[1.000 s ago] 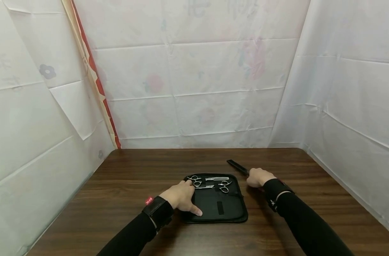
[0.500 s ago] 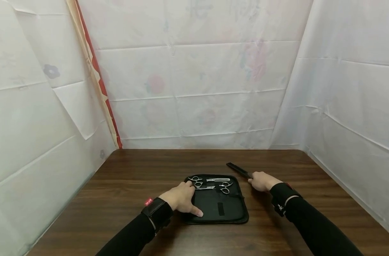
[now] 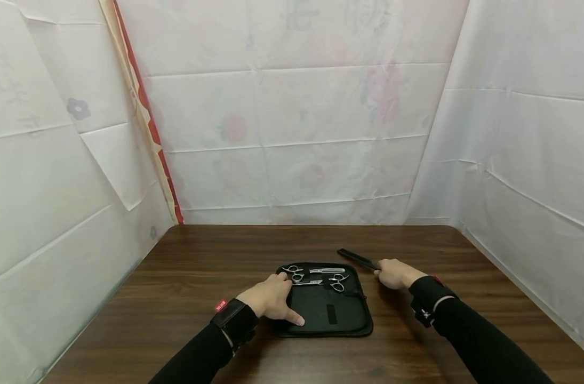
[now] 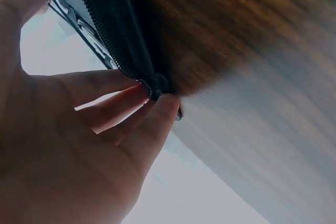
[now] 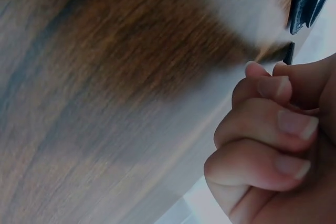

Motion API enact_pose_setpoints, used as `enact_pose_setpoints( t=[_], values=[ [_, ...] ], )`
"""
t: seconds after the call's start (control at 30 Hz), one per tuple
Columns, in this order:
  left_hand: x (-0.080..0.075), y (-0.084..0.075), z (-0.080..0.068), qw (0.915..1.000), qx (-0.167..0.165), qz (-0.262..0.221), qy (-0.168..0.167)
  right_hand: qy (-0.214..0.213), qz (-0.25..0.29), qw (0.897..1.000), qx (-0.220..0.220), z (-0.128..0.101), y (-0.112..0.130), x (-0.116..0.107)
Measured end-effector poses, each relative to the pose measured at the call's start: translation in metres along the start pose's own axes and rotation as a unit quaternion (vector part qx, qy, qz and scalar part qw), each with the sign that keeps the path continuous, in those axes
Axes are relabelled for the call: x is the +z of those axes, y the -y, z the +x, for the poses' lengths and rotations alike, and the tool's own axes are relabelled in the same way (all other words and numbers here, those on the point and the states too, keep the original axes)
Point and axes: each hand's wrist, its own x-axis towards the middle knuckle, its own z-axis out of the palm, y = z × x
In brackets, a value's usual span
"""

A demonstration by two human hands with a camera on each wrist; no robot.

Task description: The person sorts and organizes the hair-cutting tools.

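Note:
A black zip case point(image 3: 313, 314) lies spread on the table, with two pairs of silver hairdressing scissors point(image 3: 327, 270) in its upper part. My left hand point(image 3: 270, 298) rests along the case's left edge, thumb on the lower inside and fingertips by the upper left corner. Close up, its fairly straight fingers touch the zipped rim point(image 4: 113, 40). Right of the case, my right hand point(image 3: 394, 273) grips one end of a slim black comb point(image 3: 356, 258), which points to the far left. The right wrist view shows curled fingers point(image 5: 262, 124); most of the comb is hidden there.
The brown wooden table point(image 3: 215, 245) extends around the case. White patterned sheets point(image 3: 292, 133) hang behind it and along both sides. A red-and-cream strip point(image 3: 148, 117) runs down the back left corner.
My right hand has moved slightly right and nearer, bringing the comb with it, and the comb's far end has come lower. My left hand and the case stay in place.

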Motion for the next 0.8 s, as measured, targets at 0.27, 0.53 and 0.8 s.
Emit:
enact_pose_setpoints(
  t=[0.27,0.53,0.8],
  values=[
    [0.001,0.0,0.001,0.9999,0.005,-0.008,-0.006,-0.014,-0.007,1.0,-0.013,-0.006,0.0,-0.001],
    [0.005,0.005,-0.002,0.9994,0.021,-0.024,-0.011,-0.029,0.002,0.999,-0.03,-0.009,0.006,0.0],
    [0.002,0.004,-0.006,0.9988,0.022,-0.042,-0.012,-0.048,0.029,0.995,-0.077,-0.015,0.012,0.003]
  ],
)
